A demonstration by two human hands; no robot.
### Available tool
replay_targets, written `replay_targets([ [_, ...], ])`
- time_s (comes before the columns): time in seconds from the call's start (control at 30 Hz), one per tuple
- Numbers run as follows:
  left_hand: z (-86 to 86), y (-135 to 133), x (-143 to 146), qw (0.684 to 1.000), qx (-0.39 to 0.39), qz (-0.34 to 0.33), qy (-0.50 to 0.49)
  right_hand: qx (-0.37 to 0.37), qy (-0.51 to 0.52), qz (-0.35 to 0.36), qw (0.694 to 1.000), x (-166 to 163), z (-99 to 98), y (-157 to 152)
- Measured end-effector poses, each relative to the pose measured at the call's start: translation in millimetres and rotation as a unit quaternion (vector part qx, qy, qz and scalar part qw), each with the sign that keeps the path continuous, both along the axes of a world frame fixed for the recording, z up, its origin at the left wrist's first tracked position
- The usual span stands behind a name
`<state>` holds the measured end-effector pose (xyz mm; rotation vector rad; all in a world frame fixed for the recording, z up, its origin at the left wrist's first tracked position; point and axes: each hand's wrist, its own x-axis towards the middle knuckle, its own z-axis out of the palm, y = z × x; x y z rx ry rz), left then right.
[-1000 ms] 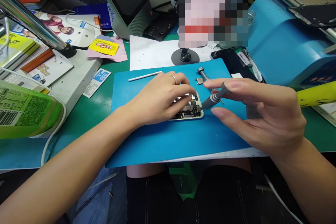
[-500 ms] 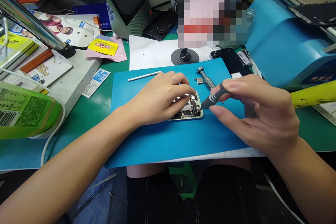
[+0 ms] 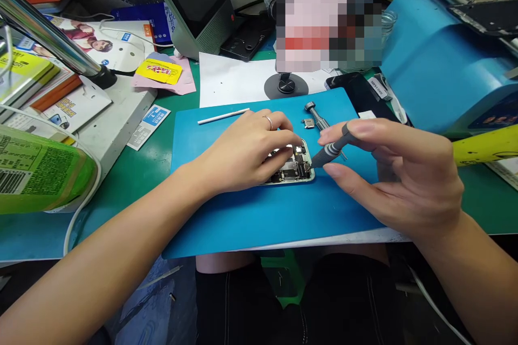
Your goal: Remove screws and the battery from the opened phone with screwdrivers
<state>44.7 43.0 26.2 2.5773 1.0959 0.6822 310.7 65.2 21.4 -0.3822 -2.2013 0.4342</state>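
Note:
An opened phone (image 3: 300, 171) with its circuit boards bare and a pale green frame lies on the blue mat (image 3: 243, 221). My left hand (image 3: 259, 145), with a ring on one finger, is over its left part, fingers curled onto it and holding it down. My right hand (image 3: 408, 172) grips a small grey screwdriver (image 3: 326, 154), tilted, its tip at the phone's lower right corner. Behind it lies a second screwdriver (image 3: 316, 113), partly hidden by my right fingers. Beside that is a small metal SIM tray reader (image 3: 308, 124). A thin white stick (image 3: 223, 116) lies behind my left hand.
A blue machine (image 3: 429, 59) stands at the right, near a yellow cylindrical thing (image 3: 485, 145). At the left are a white box (image 3: 125, 113), a green packet (image 3: 40, 172) and a metal lamp pole (image 3: 52, 27). A phone stand's round base (image 3: 286, 86) is behind the mat.
My right forefinger and the screwdriver's upper part have shifted slightly; the tip stays at the phone's corner. My left hand and the phone look almost unmoved.

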Motion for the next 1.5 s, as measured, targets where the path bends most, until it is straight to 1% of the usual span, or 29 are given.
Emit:
replay_targets([
  [0.17,0.3,0,0,1.000,0.000,0.000,0.001,0.031,0.004,-0.012,0.999,1,-2.3,2],
  [0.33,1.2,0,0,1.000,-0.002,0.001,0.002,-0.014,0.008,-0.003,1.000,1,-4.6,-1],
  [0.47,1.0,1,0,1.000,-0.001,-0.002,0.006,-0.016,0.009,0.002,1.000,0,-6.1,-3],
  [0.57,0.2,1,0,1.000,-0.004,0.002,0.009,-0.014,0.028,-0.029,0.999,-2,-1.5,-7],
  [0.63,0.6,1,0,1.000,-0.005,0.006,0.010,-0.032,0.081,-0.074,0.993,-2,2.6,-10],
  [0.67,1.6,1,-1,1.000,-0.006,0.009,0.012,-0.052,0.119,-0.100,0.986,-1,4.0,-11],
  [0.73,6.0,0,-3,0.999,-0.010,0.016,0.026,-0.103,0.207,-0.150,0.961,5,4.7,-13],
  [0.77,9.4,-2,-5,0.999,-0.018,0.021,0.039,-0.147,0.241,-0.163,0.945,10,4.0,-14],
  [0.83,18.1,-5,-10,0.995,-0.050,0.036,0.075,-0.261,0.282,-0.194,0.903,23,1.4,-17],
  [0.87,22.8,-7,-13,0.992,-0.073,0.050,0.094,-0.313,0.300,-0.218,0.874,30,-0.1,-20],
  [0.9,27.4,-9,-16,0.987,-0.096,0.065,0.113,-0.350,0.319,-0.244,0.846,36,-1.4,-24],
  [0.93,31.4,-11,-20,0.982,-0.111,0.083,0.127,-0.371,0.329,-0.263,0.827,43,-2.5,-27],
  [0.97,34.7,-13,-23,0.977,-0.121,0.098,0.142,-0.386,0.339,-0.278,0.812,48,-3.3,-31],
  [1.07,39.2,-16,-31,0.963,-0.160,0.115,0.186,-0.412,0.357,-0.300,0.783,60,-4.0,-39],
  [1.2,37.3,-15,-33,0.957,-0.190,0.090,0.201,-0.438,0.392,-0.308,0.748,64,-3.7,-41],
  [1.3,36.5,-13,-29,0.959,-0.189,0.077,0.195,-0.442,0.415,-0.302,0.736,62,-3.3,-40],
  [1.5,35.9,-10,-17,0.967,-0.175,0.069,0.174,-0.459,0.432,-0.283,0.723,60,1.3,-41],
])
